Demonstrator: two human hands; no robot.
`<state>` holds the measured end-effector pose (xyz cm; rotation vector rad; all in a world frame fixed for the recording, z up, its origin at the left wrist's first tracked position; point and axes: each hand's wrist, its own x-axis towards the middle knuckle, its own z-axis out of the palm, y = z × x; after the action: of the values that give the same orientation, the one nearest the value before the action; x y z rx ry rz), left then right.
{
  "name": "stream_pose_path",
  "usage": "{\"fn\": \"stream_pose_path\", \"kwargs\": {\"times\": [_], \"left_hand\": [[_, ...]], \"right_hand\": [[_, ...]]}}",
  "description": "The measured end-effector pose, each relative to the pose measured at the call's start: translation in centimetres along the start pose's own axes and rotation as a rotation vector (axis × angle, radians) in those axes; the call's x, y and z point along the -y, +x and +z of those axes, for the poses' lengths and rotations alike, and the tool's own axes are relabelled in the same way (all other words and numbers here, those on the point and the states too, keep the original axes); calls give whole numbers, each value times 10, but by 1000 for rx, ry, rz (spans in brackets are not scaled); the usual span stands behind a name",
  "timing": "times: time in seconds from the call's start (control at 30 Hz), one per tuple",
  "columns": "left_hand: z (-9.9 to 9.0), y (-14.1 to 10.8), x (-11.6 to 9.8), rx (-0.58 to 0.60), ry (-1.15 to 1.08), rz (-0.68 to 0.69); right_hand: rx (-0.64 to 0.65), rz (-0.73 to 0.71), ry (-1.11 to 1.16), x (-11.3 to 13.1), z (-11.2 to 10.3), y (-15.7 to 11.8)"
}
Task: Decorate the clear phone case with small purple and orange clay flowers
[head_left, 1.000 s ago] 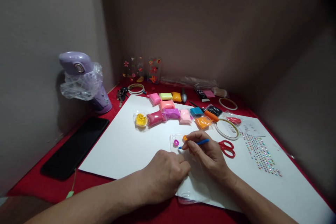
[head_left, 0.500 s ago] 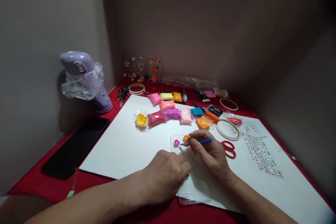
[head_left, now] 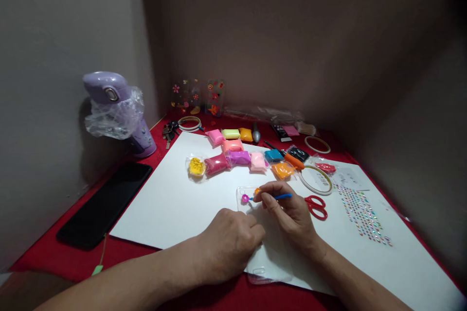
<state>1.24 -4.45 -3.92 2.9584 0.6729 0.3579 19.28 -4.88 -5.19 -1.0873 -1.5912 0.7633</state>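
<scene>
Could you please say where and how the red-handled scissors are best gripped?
Probably by the oval red handle loops, from the right: they lie flat on the white rectangular sheet, facing that way, while the right hand hides the blades.

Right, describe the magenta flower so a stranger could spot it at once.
At the near edge of the large white sheet lies a clear case. The flower sits near the case's far-left corner, by the tip of the blue tool; magenta sets it apart from the orange piece beside it.
</scene>
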Motion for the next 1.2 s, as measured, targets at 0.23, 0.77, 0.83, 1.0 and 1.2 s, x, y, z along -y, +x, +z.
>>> {"fn": "stream_pose_path", "kwargs": {"times": [0.23,0.77,0.83,1.0,1.2], "left_hand": [[0,-1,-1,1,-17,-5],[-1,0,0,9,-44,-4],[0,0,0,1,-43,-3],[1,0,0,-11,-34,-8],[-1,0,0,-6,-17,-1]], "right_hand": [[5,-3,24,2,0,-1],[31,-37,23,4,2,-3],[43,-38,25,4,2,-3],[44,-53,-9,2,3,-2],[45,-35,7,3,1,-2]]}}
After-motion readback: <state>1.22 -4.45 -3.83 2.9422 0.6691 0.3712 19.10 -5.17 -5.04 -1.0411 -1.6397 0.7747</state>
